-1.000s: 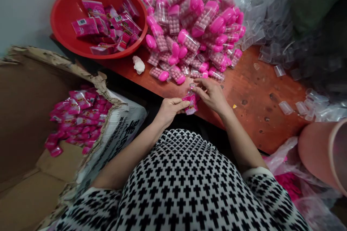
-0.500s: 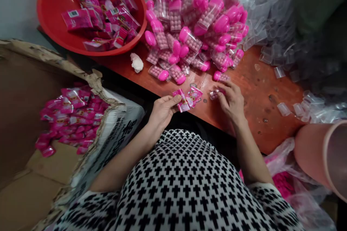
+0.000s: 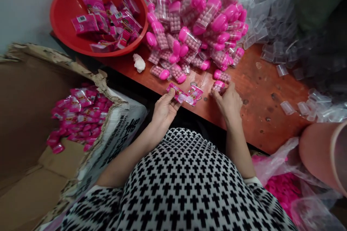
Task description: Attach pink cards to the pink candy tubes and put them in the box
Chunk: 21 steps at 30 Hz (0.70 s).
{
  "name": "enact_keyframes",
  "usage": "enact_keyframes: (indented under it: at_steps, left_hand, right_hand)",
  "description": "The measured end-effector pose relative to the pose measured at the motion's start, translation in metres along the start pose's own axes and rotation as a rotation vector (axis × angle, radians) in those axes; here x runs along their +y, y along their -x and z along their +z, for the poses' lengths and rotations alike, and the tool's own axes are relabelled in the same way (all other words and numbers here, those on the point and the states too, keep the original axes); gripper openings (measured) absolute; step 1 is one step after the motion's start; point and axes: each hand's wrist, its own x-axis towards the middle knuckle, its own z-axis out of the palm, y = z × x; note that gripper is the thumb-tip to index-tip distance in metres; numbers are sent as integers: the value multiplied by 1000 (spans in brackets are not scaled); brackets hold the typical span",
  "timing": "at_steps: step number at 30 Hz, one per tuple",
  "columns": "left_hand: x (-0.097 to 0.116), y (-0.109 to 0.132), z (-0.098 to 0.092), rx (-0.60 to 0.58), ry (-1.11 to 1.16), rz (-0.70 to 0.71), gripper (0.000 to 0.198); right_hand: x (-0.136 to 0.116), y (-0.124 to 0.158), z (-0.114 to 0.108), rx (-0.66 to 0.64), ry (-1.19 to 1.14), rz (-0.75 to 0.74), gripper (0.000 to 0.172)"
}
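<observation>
The pink packet is a small, flat printed wrapper of thin film, so it should be very light, limp and a little slick; it would crumple rather than break, and it is best pinched at an edge or corner, where the film gives the fingers something to bite on. It lies at the near edge of the counter, and the left hand has its grip closed on the packet's left end, thumb on top, the rest of the packet sticking out to the right past the fingertips.

Just to the right, the capsule, a small clear tube of pink beads with a pink cap, looks stiff, smooth and light. It would roll or slip if squeezed at the rounded cap, so the straight clear body is the better place to hold. The right hand has its fingertips closed over the capsule, pressing it against the counter, so the capsule sits under the front of the grip and just beside the packet's free end.

Farther back is a heap of the same capsules, with a red bowl of packets to its left and loose clear tubes to its right. A cardboard box holding filled packets stands at the person's left.
</observation>
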Motion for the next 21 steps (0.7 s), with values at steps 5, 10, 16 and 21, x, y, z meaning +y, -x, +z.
enact_keyframes:
  at_steps: [5,10,16,21]
  left_hand:
    - [2,3,0,31,46,-16,18]
    - [0,2,1,35,107,-36,17]
    - [0,2,4,2,140,-36,14]
    - [0,4,5,-47,70,0,23]
  right_hand:
    - [0,12,7,-127,-664,36,40]
    - [-33,64,0,-461,-1152,35,35]
    - [-49,81,13,-558,-1175,35,36]
    - [-49,77,15,-596,-1173,33,40]
